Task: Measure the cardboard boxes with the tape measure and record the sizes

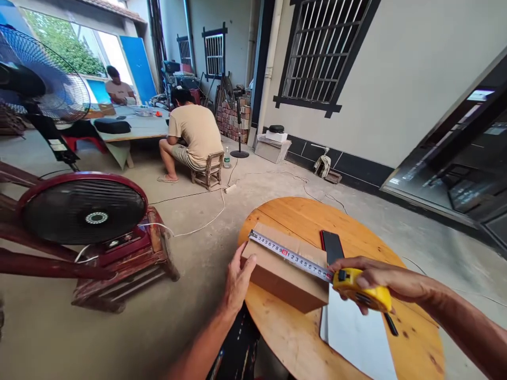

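A closed brown cardboard box [283, 282] sits on the round wooden table [277, 332]. My left hand [237, 277] grips its left end, thumb on the near top edge and the other fingers partly hidden behind the side. Along the top of the box runs the metal blade of a yellow tape measure [362, 290], its hook end by the box's left edge. My right hand [376, 279] is closed around the tape's case, just off the right end of the box. Below the case lie white paper [352, 332] and a black pen [391, 324].
A dark phone [331, 245] lies behind the box. To the left, a red-rimmed fan [83, 211] rests on a wooden stool [154, 243]. One person [194, 126] sits at a long table [146, 126]; another person [119, 89] is farther back. Cords [202, 227] cross the floor.
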{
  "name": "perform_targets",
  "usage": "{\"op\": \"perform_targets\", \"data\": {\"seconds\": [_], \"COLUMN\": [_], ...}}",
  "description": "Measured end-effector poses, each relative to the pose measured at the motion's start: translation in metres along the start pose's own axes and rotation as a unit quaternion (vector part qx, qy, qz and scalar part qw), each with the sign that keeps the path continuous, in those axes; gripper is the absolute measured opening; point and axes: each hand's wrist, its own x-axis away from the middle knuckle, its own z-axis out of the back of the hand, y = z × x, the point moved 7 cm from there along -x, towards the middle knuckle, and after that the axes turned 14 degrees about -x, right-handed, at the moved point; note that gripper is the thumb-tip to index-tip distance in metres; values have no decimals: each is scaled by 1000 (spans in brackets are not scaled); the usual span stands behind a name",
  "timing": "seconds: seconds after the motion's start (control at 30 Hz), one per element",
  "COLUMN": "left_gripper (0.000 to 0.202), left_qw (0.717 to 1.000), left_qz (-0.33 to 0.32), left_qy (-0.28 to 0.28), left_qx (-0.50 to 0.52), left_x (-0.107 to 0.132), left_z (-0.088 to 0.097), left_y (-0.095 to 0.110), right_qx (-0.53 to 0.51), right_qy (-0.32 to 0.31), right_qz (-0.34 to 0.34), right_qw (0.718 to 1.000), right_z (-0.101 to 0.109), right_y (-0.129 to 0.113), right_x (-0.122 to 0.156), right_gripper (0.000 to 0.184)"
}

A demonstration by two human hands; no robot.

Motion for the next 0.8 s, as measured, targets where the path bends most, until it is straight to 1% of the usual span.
{"op": "perform_targets", "data": {"seconds": [0.1,0.2,0.37,0.53,0.67,0.8], "left_gripper": [58,55,53,50,47,48], "left_qw": [1000,999,998,997,995,994], "left_qz": [3,15,39,44,52,53], "left_qy": [18,43,56,65,82,94], "left_qx": [-13,-25,-8,-3,15,4], "left_x": [0,-1,-2,-2,-1,-1], "left_z": [-1,-1,-5,-7,-8,-7], "left_y": [4,3,-2,0,0,0], "right_qx": [-17,-14,2,12,19,-1], "right_qy": [10,1,-36,-35,-38,-43], "right_qz": [-19,-23,1,3,-7,-4], "right_qw": [1000,1000,999,999,999,999], "right_z": [13,23,22,21,24,30], "right_y": [5,8,1,-5,2,13], "right_x": [-12,-14,-10,-6,-3,-2], "right_gripper": [63,57,51,48,49,51]}}
